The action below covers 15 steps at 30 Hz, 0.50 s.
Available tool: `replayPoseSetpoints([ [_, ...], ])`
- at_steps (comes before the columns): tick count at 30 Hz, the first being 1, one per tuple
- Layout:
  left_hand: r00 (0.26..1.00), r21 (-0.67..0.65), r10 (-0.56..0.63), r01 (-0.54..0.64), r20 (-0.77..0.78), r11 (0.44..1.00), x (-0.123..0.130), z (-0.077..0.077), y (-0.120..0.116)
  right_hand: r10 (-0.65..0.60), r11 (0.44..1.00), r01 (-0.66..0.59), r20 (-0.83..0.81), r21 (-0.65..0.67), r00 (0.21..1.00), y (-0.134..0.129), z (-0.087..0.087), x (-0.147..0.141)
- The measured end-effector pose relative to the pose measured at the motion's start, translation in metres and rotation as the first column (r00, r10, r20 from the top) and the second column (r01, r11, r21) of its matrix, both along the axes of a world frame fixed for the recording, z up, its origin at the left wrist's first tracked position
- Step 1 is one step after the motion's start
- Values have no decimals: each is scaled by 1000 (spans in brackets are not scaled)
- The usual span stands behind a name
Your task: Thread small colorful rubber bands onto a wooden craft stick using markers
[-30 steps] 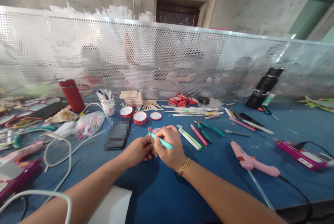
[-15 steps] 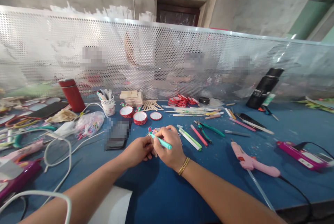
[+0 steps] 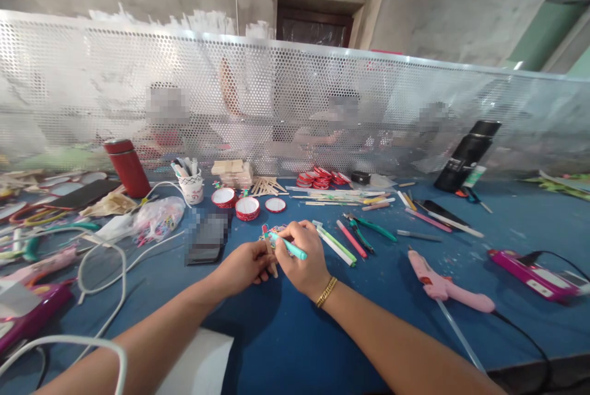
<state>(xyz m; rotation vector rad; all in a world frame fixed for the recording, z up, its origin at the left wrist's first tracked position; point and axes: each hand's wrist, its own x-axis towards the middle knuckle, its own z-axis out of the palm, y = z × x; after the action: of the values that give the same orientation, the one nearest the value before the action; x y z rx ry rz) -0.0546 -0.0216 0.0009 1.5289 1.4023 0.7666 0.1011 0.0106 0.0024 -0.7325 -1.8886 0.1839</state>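
Observation:
My left hand (image 3: 246, 264) pinches a wooden craft stick (image 3: 270, 252), which stands nearly upright with a small red patch at its top. A turquoise marker pen (image 3: 294, 248) is held in my right hand (image 3: 305, 260) like a pencil. Its tip points left, close to the upper part of the stick; whether it touches cannot be made out. Behind the fingers, partly hidden, lies a heap of small coloured loops (image 3: 280, 230). Beyond it are red-rimmed round tins (image 3: 247, 209).
Green and white pens (image 3: 338, 246), a red pen (image 3: 353, 239) and green-handled cutters (image 3: 369, 230) lie to the right, then a pink glue gun (image 3: 449, 286). Leftward are a dark phone (image 3: 209, 238), a paper cup of pens (image 3: 190, 187) and white cable (image 3: 124, 272). Perforated metal panel (image 3: 258, 106) stands behind.
My right hand has shifted slightly right with the turquoise marker, so more of the craft stick shows between my hands. My left hand has stayed almost still.

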Motion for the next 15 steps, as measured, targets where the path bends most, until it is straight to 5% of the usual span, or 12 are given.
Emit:
replayPoseSetpoints([
  [15,1000,-5,1,-1,-1,1000,0,-1,0,33,999,-33,-10,23,999,-2,3,0],
])
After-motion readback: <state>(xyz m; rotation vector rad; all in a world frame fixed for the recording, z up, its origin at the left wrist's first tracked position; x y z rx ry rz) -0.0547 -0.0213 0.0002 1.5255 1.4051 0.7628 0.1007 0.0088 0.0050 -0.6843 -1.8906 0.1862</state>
